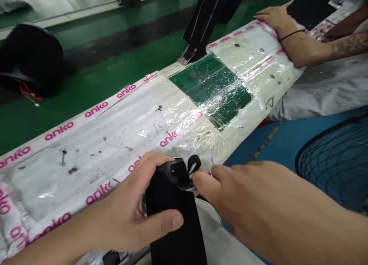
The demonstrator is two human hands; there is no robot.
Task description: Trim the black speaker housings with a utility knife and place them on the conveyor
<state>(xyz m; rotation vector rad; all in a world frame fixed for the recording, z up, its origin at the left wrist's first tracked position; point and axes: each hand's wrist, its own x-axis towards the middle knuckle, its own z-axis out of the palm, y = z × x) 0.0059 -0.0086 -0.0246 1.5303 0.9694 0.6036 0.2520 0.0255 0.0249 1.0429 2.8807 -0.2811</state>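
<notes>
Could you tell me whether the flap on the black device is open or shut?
Open: the flap stands lifted off the black device, baring a recess; the right hand touches it, the left hand grips the body.

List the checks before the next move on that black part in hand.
1. Left hand grip on black part: wrapped around it, ok.
2. Right hand on small black cap: fingertips touch it; pinch cannot tell.
3. Cap seated in end port: not ok, looks lifted off.
4. Co-worker's arm apart from both hands: ok, far along the table.
5. Table film flat near the part: not ok, wrinkled.
</notes>
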